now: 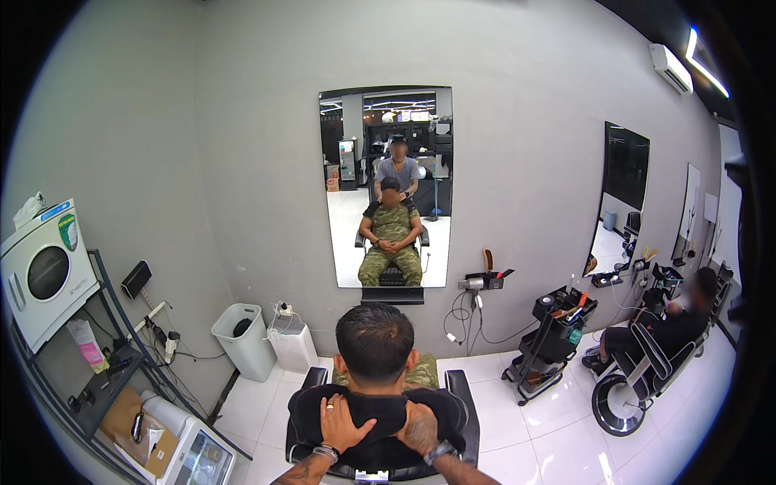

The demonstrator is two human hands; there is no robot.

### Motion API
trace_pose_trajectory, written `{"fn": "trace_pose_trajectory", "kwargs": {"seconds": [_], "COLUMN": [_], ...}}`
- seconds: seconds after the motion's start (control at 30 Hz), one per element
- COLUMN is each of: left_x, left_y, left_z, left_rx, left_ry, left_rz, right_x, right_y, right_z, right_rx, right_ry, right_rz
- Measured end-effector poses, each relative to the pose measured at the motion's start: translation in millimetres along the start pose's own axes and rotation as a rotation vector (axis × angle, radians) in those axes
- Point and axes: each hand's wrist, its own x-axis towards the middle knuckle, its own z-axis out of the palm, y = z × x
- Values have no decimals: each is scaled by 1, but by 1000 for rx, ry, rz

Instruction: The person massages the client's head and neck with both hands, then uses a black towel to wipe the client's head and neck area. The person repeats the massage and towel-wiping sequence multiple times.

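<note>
A person (376, 351) with short dark hair sits in a black barber chair (471, 400), back towards me, in a black top with camouflage trousers below. My left hand (345, 422), with a ring and bracelets at the wrist, lies spread on the left side of the upper back, thumb towards the middle. My right hand (421, 426), with a watch on its wrist, presses on the right side near the neck; its fingers are partly hidden over the shoulder. A wall mirror (388, 242) ahead reflects the seated person and me standing behind.
A black tool trolley (545, 339) stands right, near a wall-hung hair dryer (471, 283) with dangling cords. Farther right another person (679, 318) sits in a chair. At left are a grey bin (242, 351), a metal rack (115, 388) and a white front-loading machine (45, 273).
</note>
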Motion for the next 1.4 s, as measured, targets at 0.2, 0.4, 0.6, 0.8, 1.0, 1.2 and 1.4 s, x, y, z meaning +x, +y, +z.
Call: {"fn": "trace_pose_trajectory", "kwargs": {"seconds": [0.2, 0.4, 0.6, 0.8, 1.0, 1.2, 1.4], "left_x": [-6, -8, -4, -13, 1, 13, -6], "left_y": [-4, 9, -4, -3, -31, -77, -74], "left_z": [-4, 2, -4, -1, -16, -34, -14], "left_rx": [23, -36, -28, -47, -112, -205, -248], "left_ry": [-37, 72, -21, 43, -116, -189, -73], "left_rz": [28, -7, -2, 32, 159, 320, 230], "right_x": [-26, 40, -23, -24, -13, 3, 12], "right_y": [-50, -8, -27, -44, 8, 21, 78], "right_z": [17, -18, -4, 30, -28, -70, -46], "right_rx": [-730, -291, -289, -762, -325, -226, 133], "right_ry": [-268, -451, -111, -89, -308, -330, -28], "right_rz": [44, 81, -27, 74, -128, 116, -42]}}
